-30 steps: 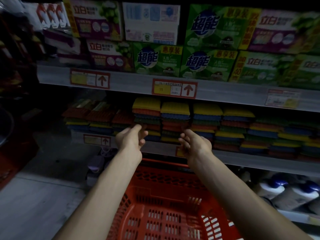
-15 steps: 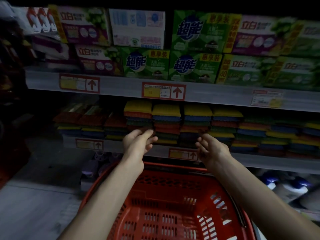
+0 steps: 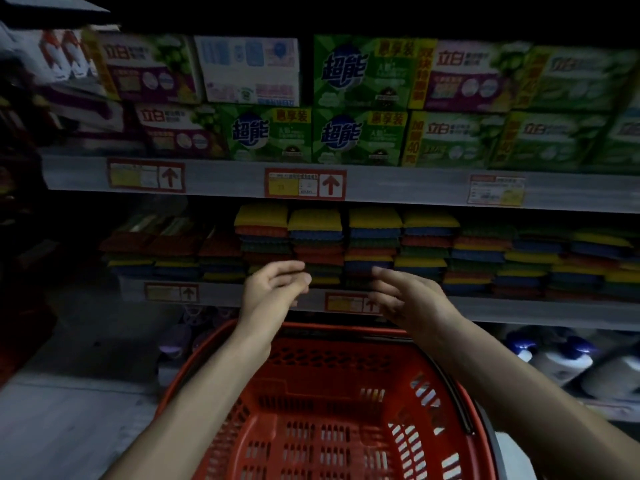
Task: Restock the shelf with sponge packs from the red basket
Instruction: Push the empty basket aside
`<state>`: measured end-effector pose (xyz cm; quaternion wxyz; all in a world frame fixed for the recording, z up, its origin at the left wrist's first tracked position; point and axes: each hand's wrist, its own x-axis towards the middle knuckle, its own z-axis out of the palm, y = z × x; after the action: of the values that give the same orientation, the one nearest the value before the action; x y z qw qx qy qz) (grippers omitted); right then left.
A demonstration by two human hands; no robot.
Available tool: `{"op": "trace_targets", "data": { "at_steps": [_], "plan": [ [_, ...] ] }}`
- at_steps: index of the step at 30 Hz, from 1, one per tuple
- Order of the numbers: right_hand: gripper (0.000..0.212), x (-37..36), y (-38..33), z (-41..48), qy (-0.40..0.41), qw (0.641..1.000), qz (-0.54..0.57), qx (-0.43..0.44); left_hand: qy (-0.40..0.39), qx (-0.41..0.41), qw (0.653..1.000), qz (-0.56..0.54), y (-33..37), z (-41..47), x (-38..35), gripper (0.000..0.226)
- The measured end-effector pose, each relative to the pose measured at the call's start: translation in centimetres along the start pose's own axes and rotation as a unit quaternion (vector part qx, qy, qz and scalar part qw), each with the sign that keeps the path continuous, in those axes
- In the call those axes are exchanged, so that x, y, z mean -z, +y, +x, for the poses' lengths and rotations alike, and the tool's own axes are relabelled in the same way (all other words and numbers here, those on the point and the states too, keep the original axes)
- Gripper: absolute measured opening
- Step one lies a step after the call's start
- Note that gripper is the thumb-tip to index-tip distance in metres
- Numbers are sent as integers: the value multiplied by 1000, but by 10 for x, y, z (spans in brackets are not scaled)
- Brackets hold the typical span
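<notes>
Stacks of coloured sponge packs (image 3: 317,239) in yellow, red, blue and green fill the middle shelf (image 3: 519,310). A red basket (image 3: 332,403) sits below my arms, and I see no packs inside it. My left hand (image 3: 268,294) hovers in front of the shelf edge, fingers loosely extended and holding nothing. My right hand (image 3: 408,299) is level with it, a little to the right, fingers straight and pointing left, also holding nothing. Both hands are just in front of the lower packs, apart from each other.
Green and purple detergent boxes (image 3: 360,136) stand on the upper shelf above red price tags (image 3: 304,183). White bottles with blue caps (image 3: 554,358) sit on the low shelf at the right. Grey floor (image 3: 69,410) lies to the left.
Both hands have drawn back slightly from the sponge stacks and spread a little further apart. The view has shifted, so the basket shows more fully.
</notes>
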<state>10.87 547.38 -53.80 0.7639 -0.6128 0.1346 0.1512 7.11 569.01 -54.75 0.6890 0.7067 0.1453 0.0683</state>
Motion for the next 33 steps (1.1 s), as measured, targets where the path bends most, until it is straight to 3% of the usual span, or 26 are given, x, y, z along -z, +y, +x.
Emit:
{"op": "trace_targets", "data": {
  "at_steps": [8, 12, 15, 22, 28, 33],
  "plan": [
    [31, 20, 6, -72, -43, 973, -196, 111, -61, -76, 986, 136, -13, -58, 21, 34],
    [42, 26, 19, -104, -33, 900, -351, 256, -74, -117, 965, 224, -17, -87, 39, 39],
    [52, 30, 28, -127, -39, 848, -428, 310, -72, -165, 935, 307, -17, -108, 54, 47],
    [76, 57, 38, -158, -29, 773, -556, 303, -35, -232, 879, 416, -26, -142, 89, 55],
    [69, 75, 65, -164, -19, 720, -629, 292, -33, -227, 775, 589, -64, -172, 102, 69],
    [76, 83, 110, -154, -22, 706, -668, 234, -76, -186, 711, 674, -110, -179, 105, 74]
  ]
}}
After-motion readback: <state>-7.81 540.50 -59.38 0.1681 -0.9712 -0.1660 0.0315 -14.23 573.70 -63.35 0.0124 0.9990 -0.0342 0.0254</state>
